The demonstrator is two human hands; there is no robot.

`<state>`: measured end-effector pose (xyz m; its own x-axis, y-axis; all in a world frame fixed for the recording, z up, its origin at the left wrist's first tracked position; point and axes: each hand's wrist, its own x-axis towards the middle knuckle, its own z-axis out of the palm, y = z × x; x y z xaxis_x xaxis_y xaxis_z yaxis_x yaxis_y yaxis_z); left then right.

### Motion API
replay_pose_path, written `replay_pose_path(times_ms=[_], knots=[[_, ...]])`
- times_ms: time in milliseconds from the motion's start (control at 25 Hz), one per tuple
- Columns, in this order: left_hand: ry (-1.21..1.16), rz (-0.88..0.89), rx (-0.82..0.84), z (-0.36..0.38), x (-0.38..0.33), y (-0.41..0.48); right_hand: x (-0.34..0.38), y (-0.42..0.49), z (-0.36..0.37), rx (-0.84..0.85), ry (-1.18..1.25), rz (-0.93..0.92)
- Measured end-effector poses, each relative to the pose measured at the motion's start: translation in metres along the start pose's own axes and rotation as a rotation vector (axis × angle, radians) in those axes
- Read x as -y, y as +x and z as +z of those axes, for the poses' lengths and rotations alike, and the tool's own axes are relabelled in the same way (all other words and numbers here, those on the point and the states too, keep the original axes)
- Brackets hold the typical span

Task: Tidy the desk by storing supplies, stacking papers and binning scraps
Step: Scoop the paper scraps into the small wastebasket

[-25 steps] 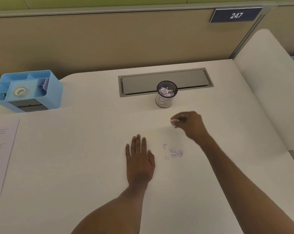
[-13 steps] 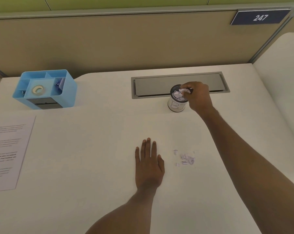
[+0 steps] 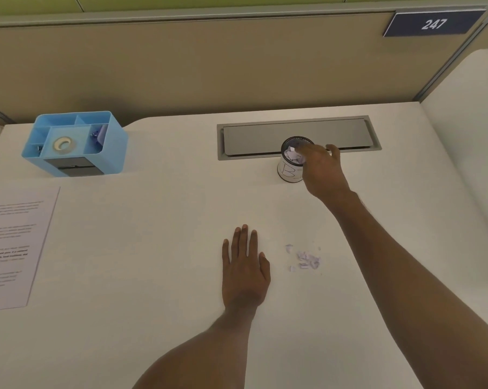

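Observation:
A small round bin [image 3: 289,171], white with a dark mesh rim and a handwritten label, stands at the back middle of the white desk [image 3: 153,276]. Torn paper lies inside it. My right hand [image 3: 321,169] hovers over its right rim with fingers spread and nothing visible in them. A little pile of paper scraps [image 3: 306,259] lies on the desk just right of my left hand [image 3: 244,270], which rests flat, palm down, fingers apart. A printed paper sheet [image 3: 12,242] lies at the left edge.
A blue desk organiser [image 3: 74,144] holding a tape roll and small supplies stands at the back left. A grey cable hatch [image 3: 335,133] is set into the desk behind the bin. A tan partition wall closes off the back, with a side panel at right.
My right hand carried a pinch of scraps from the desk to the bin, then opened over it; the scrap is no longer between the fingers. My left hand stayed flat.

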<state>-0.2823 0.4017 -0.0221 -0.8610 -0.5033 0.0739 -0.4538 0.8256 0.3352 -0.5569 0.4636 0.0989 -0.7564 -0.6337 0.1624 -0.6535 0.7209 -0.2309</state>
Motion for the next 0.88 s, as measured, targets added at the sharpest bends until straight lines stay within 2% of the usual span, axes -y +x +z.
replay_pose_path(times_ms=[80, 160, 240, 320, 440, 560, 760, 840, 880], knots=[[0.006, -0.002, -0.001, 0.000, 0.000, 0.000, 0.006, -0.012, -0.011, -0.136, 0.106, 0.070], [0.010, -0.007, 0.011, -0.001, 0.000, 0.000, 0.012, -0.042, -0.013, -0.176, 0.241, 0.155], [0.009, -0.010, 0.018, -0.001, 0.000, 0.000, 0.016, -0.087, -0.002, -0.105, 0.343, 0.223], [0.000, -0.012, 0.009, 0.000, 0.000, 0.001, 0.018, -0.133, 0.011, 0.034, 0.380, 0.326], [-0.006, -0.006, -0.005, 0.000, 0.000, 0.000, 0.019, -0.185, 0.019, 0.219, 0.306, 0.457], [-0.012, -0.008, -0.017, -0.001, 0.000, 0.000, 0.021, -0.215, 0.024, 0.313, 0.292, 0.545], [-0.005, 0.017, -0.053, 0.001, 0.001, -0.001, 0.041, -0.216, 0.031, 0.209, 0.504, 0.661], [-0.003, 0.011, -0.052, 0.000, 0.001, -0.001, 0.045, -0.208, 0.027, 0.136, 0.624, 0.647], [-0.005, 0.012, -0.052, 0.000, 0.001, -0.001, 0.044, -0.205, 0.027, 0.106, 0.607, 0.608]])
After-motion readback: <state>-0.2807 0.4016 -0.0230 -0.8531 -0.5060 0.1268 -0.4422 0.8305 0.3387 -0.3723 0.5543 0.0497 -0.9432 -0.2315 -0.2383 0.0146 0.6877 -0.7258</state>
